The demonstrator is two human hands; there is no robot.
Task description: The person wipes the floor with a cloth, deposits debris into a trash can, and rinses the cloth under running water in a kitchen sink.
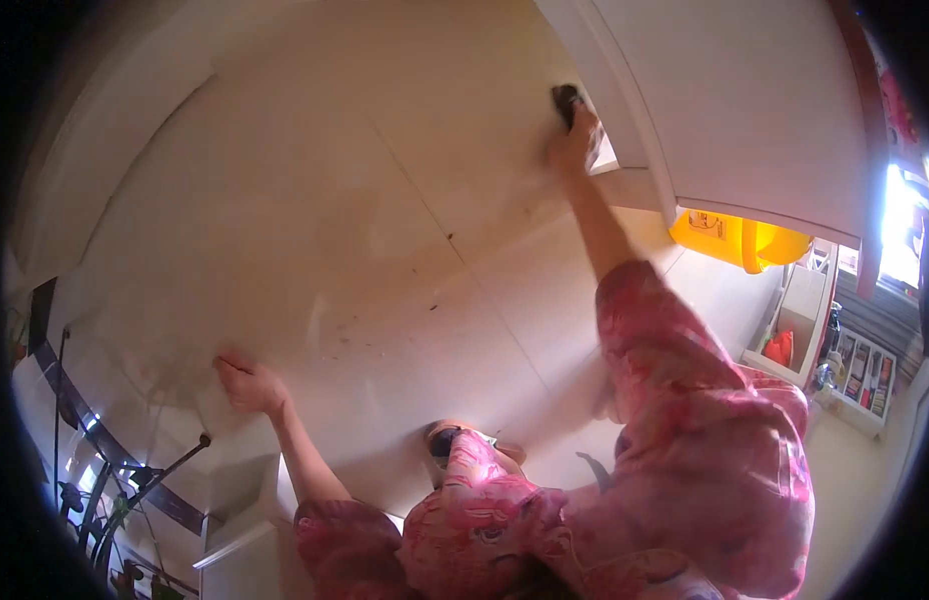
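Note:
My right hand (577, 140) reaches far forward, close to the floor beside the base of a white cabinet (755, 100). Its fingers are closed on a small dark object (565, 100), whose kind I cannot make out because of blur. My left hand (250, 387) hangs low over the pale floor (285, 200) on the left, fingers curled in, with nothing showing from it. Dark crumbs and bits of debris (433, 308) lie scattered on the floor between the two hands.
A yellow plastic container (715, 235) stands beneath the cabinet edge at right. Further right are a white bin with a red item (780, 348) and a tray of small items (865, 375). A black metal stand (115, 500) is at lower left. My sandalled foot (445, 440) rests below.

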